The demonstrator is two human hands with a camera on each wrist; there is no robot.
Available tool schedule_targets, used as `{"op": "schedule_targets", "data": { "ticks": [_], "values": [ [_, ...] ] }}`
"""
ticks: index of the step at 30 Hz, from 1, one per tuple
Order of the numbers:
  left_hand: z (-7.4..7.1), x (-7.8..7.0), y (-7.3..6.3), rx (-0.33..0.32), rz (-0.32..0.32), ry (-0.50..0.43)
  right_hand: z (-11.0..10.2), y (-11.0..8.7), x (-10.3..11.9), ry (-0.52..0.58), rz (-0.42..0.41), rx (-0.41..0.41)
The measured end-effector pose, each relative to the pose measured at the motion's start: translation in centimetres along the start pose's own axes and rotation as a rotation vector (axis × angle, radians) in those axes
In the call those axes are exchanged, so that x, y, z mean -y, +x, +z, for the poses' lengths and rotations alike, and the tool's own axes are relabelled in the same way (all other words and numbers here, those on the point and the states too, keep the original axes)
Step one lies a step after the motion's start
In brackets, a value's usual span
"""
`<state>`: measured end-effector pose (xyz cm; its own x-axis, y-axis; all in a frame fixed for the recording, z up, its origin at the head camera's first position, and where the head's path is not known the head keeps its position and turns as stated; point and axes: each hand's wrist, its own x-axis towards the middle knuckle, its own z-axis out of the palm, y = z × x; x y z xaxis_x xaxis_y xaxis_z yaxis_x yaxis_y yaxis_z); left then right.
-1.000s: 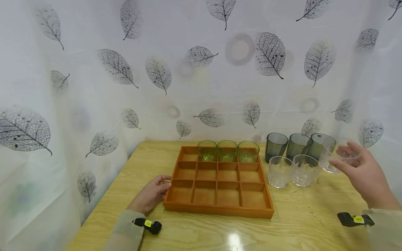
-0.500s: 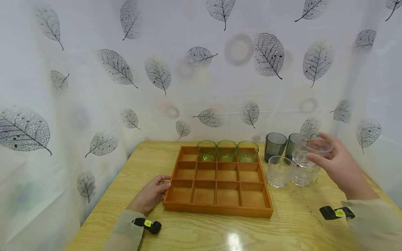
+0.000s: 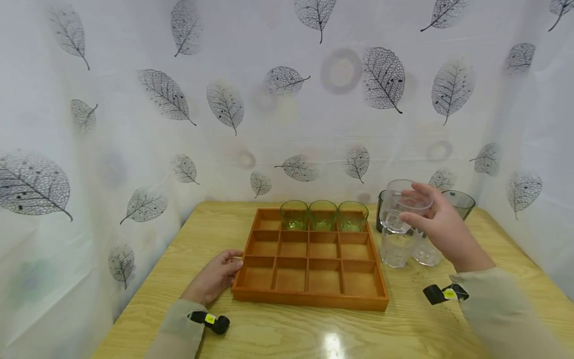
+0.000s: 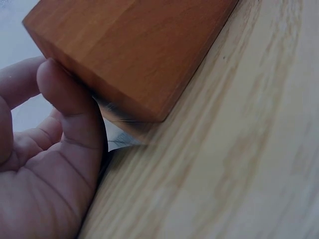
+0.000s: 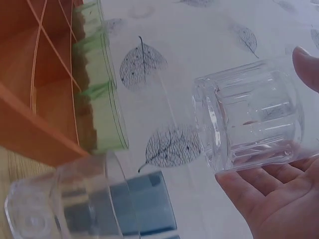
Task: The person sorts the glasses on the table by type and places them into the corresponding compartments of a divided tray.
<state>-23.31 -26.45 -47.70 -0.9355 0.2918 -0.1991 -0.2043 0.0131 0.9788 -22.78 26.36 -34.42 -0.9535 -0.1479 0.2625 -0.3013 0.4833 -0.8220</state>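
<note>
My right hand [image 3: 441, 224] grips a clear drinking glass [image 3: 399, 212], fingers and thumb on opposite sides of it. It is held up and overlaps the grey glasses behind. Below it on the table are two more clear glasses, the left one [image 3: 396, 252] and the right one [image 3: 426, 252], partly hidden by my hand. An orange-brown wooden divided tray [image 3: 309, 299] lies to the left, with three green glasses [image 3: 323, 214] in its back row. My left hand [image 3: 215, 276] rests against the tray's left side, thumb [image 4: 70, 89] touching the outer wall near its front corner.
Grey glasses stand at the back right, one grey glass [image 3: 462, 202] showing behind my right hand and another mostly hidden. A white curtain [image 3: 291, 124] with a leaf print hangs behind the wooden table [image 3: 269, 329].
My right hand has carried the clear glass leftward and slightly up, from the far right to above the left clear glass. The left hand and tray have stayed in place.
</note>
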Motion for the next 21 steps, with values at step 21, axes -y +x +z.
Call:
{"op": "schedule_targets", "data": {
  "ticks": [21],
  "values": [
    [0.0, 0.0, 0.0, -0.002, -0.004, 0.008, 6.9, 3.8, 3.3, 0.169, -0.061, 0.115]
  ]
}}
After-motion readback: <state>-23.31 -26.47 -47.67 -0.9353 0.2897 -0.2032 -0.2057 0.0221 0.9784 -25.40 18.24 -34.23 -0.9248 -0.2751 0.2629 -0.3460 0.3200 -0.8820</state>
